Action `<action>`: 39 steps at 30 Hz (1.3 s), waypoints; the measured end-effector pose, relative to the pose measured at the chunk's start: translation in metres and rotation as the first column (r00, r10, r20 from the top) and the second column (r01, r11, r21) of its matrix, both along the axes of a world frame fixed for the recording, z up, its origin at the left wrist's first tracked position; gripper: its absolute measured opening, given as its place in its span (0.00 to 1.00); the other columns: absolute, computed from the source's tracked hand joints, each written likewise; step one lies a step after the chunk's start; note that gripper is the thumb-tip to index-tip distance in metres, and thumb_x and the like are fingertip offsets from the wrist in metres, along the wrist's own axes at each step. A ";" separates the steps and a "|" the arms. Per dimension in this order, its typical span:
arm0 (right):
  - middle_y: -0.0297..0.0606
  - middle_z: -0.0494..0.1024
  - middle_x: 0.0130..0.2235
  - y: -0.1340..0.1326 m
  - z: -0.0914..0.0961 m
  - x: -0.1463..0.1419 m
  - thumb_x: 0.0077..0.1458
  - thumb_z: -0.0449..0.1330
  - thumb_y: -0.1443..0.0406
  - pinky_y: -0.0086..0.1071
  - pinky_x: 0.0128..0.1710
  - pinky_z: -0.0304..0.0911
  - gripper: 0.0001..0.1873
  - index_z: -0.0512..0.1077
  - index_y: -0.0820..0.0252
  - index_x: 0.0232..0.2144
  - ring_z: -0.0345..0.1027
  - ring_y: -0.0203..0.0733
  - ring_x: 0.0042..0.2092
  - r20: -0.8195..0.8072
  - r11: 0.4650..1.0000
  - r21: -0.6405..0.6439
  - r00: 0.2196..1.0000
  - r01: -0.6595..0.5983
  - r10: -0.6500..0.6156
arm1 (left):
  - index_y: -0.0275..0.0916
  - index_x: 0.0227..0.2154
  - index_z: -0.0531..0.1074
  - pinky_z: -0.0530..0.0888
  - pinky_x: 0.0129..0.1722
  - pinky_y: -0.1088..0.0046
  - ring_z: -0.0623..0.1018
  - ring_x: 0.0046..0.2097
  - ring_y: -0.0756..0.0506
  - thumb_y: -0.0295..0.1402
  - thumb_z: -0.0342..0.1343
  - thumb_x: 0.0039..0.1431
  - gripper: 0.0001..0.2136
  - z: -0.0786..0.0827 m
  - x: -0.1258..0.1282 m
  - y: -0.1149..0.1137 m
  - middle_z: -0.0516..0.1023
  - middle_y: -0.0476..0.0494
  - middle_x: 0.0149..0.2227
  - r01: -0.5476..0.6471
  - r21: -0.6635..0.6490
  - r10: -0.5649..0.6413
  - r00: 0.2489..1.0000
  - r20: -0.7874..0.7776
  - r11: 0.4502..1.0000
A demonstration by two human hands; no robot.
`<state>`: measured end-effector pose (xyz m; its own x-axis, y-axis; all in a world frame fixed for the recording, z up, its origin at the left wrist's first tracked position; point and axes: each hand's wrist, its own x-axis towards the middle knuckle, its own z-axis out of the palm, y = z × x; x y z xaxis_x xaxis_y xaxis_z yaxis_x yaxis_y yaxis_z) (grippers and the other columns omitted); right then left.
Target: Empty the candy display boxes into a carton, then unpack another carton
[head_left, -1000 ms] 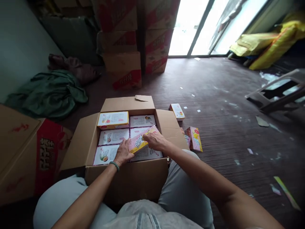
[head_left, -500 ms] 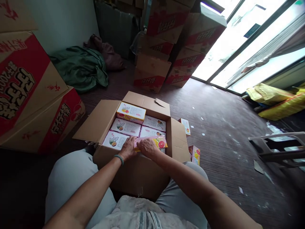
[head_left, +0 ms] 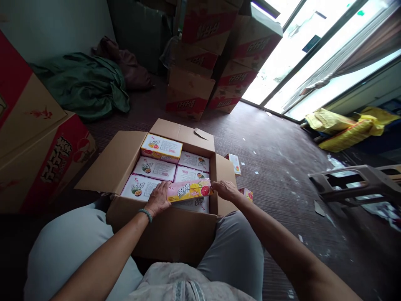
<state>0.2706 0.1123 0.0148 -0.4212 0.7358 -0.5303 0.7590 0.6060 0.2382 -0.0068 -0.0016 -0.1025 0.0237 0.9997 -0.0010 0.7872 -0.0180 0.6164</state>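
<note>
A pink-and-yellow snack box (head_left: 189,190) with grapefruit pictures is tilted above the near row in an open cardboard carton (head_left: 163,238) between my knees. My left hand (head_left: 158,199), with a beaded bracelet at the wrist, is closed round the box's left end. My right hand (head_left: 226,190) has its bent fingers at the right end, gripping the edge there; its fingertips are partly hidden. Under and behind it, white-topped boxes (head_left: 156,169) lie packed in the carton. One yellow-edged box (head_left: 161,148) sits higher in the far left corner.
Two small boxes (head_left: 234,164) (head_left: 246,194) are on the floor just right of the carton. Large printed cartons (head_left: 58,159) stand at left, with more stacked (head_left: 189,94) behind. A plastic stool (head_left: 347,182) and yellow sacks (head_left: 341,129) are at right.
My right hand has moved right, from the middle of the snack box to its right end, uncovering the printed side. My left hand stays at the left end. The view has shifted slightly.
</note>
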 end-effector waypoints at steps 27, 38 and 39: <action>0.61 0.66 0.52 0.064 0.000 0.086 0.51 0.58 0.48 0.45 0.36 0.67 0.42 0.55 0.67 0.61 0.73 0.61 0.43 -0.638 0.360 0.394 0.534 0.846 -0.555 | 0.34 0.66 0.47 0.63 0.61 0.55 0.60 0.65 0.32 0.48 0.58 0.55 0.42 -0.026 -0.022 0.045 0.58 0.26 0.63 -0.167 -0.063 0.157 0.979 -0.133 0.984; 0.52 0.77 0.49 0.099 -0.131 0.152 0.59 0.56 0.57 0.37 0.45 0.64 0.25 0.69 0.60 0.56 0.73 0.51 0.49 -0.376 0.630 -0.047 0.571 0.775 -0.730 | 0.39 0.68 0.47 0.44 0.66 0.44 0.40 0.71 0.29 0.59 0.44 0.58 0.42 0.012 -0.098 0.222 0.41 0.32 0.72 -0.253 -0.172 0.142 0.864 -0.483 0.952; 0.51 0.78 0.49 0.102 -0.129 0.147 0.60 0.54 0.57 0.37 0.45 0.64 0.25 0.69 0.60 0.56 0.73 0.51 0.49 -0.373 0.635 -0.052 0.575 0.771 -0.728 | 0.41 0.69 0.45 0.42 0.65 0.41 0.39 0.71 0.29 0.60 0.41 0.58 0.42 0.005 -0.097 0.222 0.38 0.34 0.72 -0.277 -0.225 0.142 0.868 -0.476 0.934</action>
<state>0.4179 0.2139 -0.1141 0.1791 0.9106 -0.3723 0.9689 -0.2290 -0.0939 -0.1034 0.2202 -0.0977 -0.2566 0.9369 -0.2375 0.9426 0.2969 0.1530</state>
